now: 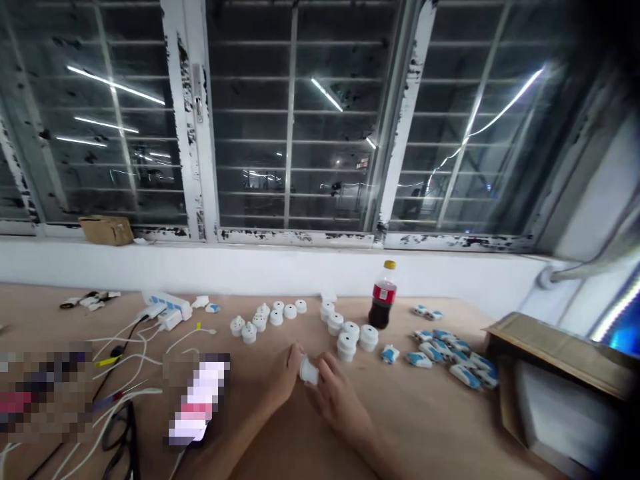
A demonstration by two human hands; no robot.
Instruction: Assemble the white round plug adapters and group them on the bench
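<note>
My left hand and my right hand meet over the middle of the table, both closed on one small white round plastic piece held tilted between them. The fingers hide part of it. Just beyond, to the right, stand several similar white round pieces, some with a dark hole in the top. A second cluster of white pieces lies further left, and some of those have prongs on top like plugs. Right of my right hand lie several blue-and-white plastic pieces.
A cola bottle with a yellow cap stands behind the white pieces. An open cardboard box is at the right. Left are a lit phone, a power strip, tangled cables and glasses. A small carton sits on the sill.
</note>
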